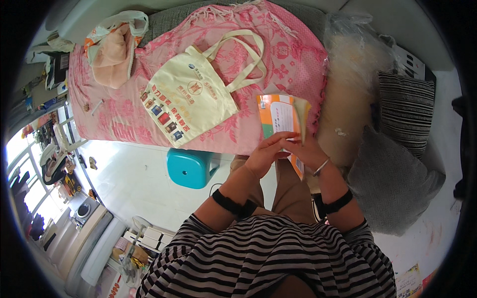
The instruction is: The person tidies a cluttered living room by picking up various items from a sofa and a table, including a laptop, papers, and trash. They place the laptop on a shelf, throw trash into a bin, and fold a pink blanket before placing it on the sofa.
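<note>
An orange, green and white printed booklet [280, 111] is held upright before me, its right-hand pages curling. My left hand [262, 151] grips its lower left part, and my right hand [307, 151] grips the lower right, with the fingers of both hands meeting over it. Just left of the booklet, a cream cloth tote bag [193, 93] lies flat on a pink patterned cover [246, 130], its printed side up and its handles spread to the upper right. The cover bears the booklet's surroundings; whether the booklet touches it cannot be told.
A turquoise plastic stool [187, 169] stands on the floor below the cover's edge. At the upper left lies a plastic bag with a peach plush item [113, 56]. Grey [395, 182] and striped cushions [407, 108] are at the right, beside clear plastic wrapping [350, 41].
</note>
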{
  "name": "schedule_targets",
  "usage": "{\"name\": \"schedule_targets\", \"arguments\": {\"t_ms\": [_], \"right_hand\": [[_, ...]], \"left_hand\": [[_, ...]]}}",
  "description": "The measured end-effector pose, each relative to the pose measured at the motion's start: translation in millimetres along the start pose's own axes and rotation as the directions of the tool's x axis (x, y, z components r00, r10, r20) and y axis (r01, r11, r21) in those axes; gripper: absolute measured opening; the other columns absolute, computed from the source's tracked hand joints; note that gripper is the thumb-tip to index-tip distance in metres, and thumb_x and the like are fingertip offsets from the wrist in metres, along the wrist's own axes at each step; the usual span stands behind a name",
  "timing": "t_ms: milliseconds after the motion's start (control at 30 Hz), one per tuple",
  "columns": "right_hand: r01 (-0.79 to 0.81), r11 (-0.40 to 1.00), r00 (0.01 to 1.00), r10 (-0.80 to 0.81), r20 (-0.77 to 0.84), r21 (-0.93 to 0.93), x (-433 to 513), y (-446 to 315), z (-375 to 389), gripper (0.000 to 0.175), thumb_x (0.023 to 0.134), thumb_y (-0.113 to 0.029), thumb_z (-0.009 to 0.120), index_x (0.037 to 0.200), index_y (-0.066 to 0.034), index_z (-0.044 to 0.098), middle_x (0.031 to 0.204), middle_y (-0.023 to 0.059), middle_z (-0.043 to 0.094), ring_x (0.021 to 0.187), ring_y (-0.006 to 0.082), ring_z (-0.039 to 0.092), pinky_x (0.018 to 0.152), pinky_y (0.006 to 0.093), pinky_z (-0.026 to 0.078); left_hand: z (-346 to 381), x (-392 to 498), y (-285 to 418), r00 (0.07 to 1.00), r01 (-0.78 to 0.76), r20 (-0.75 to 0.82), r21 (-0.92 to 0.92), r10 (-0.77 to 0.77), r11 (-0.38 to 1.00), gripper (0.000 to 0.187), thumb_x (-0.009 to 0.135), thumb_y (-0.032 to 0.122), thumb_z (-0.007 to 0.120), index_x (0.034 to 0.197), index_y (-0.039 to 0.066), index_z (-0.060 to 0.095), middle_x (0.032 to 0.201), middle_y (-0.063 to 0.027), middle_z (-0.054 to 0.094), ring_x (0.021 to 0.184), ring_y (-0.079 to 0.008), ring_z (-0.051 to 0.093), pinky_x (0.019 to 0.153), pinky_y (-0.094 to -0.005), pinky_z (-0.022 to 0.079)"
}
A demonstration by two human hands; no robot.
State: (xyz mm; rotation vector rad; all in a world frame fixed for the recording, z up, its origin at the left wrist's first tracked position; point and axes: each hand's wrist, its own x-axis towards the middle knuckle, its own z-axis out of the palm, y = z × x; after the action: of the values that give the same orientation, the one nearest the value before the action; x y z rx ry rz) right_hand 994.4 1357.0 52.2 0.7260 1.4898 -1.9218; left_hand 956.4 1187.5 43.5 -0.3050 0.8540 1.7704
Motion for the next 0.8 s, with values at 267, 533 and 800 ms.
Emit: {"name": "schedule_targets", "arguments": {"t_ms": [267, 533, 800], "right_hand": [[-0.132, 0.988, 0.948, 0.101, -0.302, -0.084, -1, 38, -33, 0.035, 0.092, -0.013, 0.055, 0.12, 0.0065, 0.053, 0.111, 0.0091, 0.061, 0.096, 0.0154, 0.059, 0.081, 0.0309, 0.049], [-0.03, 0.99, 0.963, 0.065, -0.263, 0.135, -13, 42, -35, 0.036, 0.091, -0.013, 0.053, 0.123, 0.0047, 0.051, 0.114, 0.0102, 0.06, 0.1, 0.0164, 0.057, 0.085, 0.0311, 0.047], [-0.028, 0.954, 0.963, 0.106, -0.249, 0.299, -59, 11, -28, 0.033, 0.09, -0.011, 0.057, 0.119, 0.0046, 0.054, 0.109, 0.0072, 0.061, 0.096, 0.0146, 0.058, 0.083, 0.0296, 0.047]], "left_hand": [[-85, 61, 34, 0.861, 0.078, -0.265, 0.912, 0.434, 0.402, 0.032, 0.085, 0.01, 0.064, 0.117, 0.007, 0.059, 0.111, -0.0124, 0.062, 0.096, -0.0254, 0.061, 0.083, -0.0359, 0.05], [-150, 123, 97, 0.788, 0.422, -0.363, 0.907, 0.497, -0.007, 0.042, 0.076, 0.012, 0.065, 0.117, 0.01, 0.056, 0.107, -0.0162, 0.063, 0.102, -0.0378, 0.059, 0.087, -0.0455, 0.048], [-108, 33, 129, 0.679, 0.174, -0.286, 0.957, 0.676, 0.231, 0.025, 0.074, 0.017, 0.068, 0.094, 0.004, 0.063, 0.085, -0.0167, 0.063, 0.08, -0.0322, 0.062, 0.072, -0.0395, 0.049]]}}
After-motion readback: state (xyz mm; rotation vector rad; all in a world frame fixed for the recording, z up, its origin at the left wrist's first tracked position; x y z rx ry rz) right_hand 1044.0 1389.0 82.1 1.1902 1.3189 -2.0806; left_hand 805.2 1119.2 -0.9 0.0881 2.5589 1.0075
